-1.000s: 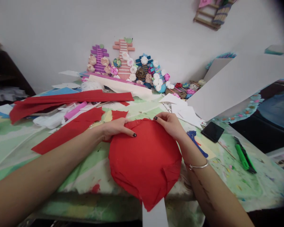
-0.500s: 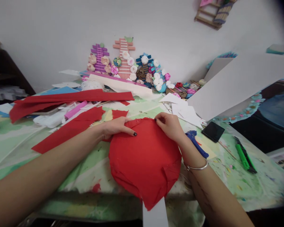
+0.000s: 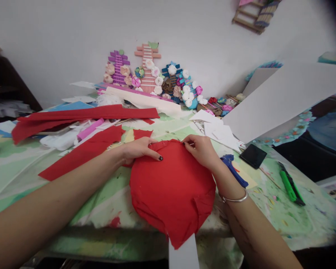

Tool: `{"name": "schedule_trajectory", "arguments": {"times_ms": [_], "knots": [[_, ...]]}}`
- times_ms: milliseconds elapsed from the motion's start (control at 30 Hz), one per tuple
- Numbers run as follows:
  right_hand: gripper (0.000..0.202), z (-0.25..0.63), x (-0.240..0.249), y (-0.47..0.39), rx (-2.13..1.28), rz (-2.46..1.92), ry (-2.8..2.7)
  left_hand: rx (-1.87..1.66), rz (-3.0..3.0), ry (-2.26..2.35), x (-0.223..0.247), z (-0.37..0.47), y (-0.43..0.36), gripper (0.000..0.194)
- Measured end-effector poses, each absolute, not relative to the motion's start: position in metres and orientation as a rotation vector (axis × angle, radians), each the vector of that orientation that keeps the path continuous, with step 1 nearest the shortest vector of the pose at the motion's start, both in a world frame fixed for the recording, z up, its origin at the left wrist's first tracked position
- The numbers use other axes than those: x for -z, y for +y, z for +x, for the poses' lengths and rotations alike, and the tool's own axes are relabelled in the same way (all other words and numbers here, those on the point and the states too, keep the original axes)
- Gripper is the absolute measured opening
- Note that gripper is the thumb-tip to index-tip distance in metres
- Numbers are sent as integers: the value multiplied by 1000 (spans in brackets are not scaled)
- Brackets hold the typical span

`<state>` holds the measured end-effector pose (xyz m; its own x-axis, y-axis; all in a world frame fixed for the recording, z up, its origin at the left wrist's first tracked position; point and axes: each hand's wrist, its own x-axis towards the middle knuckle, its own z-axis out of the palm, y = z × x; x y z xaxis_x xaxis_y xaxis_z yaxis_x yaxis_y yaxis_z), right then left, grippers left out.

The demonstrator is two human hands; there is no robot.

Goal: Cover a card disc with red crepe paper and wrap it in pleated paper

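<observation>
A round, flat piece covered in red paper (image 3: pixel 173 179) lies in front of me at the table's near edge. Folds and creases run along its rim, and a white strip (image 3: pixel 184 256) sticks out below it toward me. My left hand (image 3: pixel 141 149) grips its upper left rim, thumb lying on top and the other fingers partly hidden at the edge. At the top right rim, my right hand (image 3: pixel 200 149) pinches the folded paper edge between thumb and fingertips. Just right of that wrist lies a blue tool (image 3: pixel 233 172), partly covered by the forearm.
Red paper strips (image 3: pixel 84 155) and a pink roll (image 3: pixel 90 129) lie to the left. Rightward are a black square object (image 3: pixel 253 156), a green cutter knife (image 3: pixel 291 185) and white paper scraps (image 3: pixel 220 130). Flower-decorated stick crafts (image 3: pixel 148 71) lean against the wall. A large white board (image 3: pixel 280 101) stands at right.
</observation>
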<state>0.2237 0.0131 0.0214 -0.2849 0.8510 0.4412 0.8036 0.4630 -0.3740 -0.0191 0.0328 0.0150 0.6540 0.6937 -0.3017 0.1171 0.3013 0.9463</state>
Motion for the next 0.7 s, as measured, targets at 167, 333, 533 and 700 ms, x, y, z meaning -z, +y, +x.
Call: {"name": "schedule_trajectory", "arguments": {"times_ms": [167, 333, 533, 700], "knots": [[22, 227, -22, 12, -214, -1325, -2108, -449, 1244, 800, -16, -20, 33, 61], [24, 232, -26, 8, -261, -1219, -2192, -451, 1254, 804, -16, -21, 35, 63], [26, 236, -30, 6, -298, -1228, -2115, -472, 1275, 859, -18, -23, 37, 59], [23, 239, -26, 13, -494, -1336, -1702, -468, 1267, 832, -18, -24, 37, 63]]}}
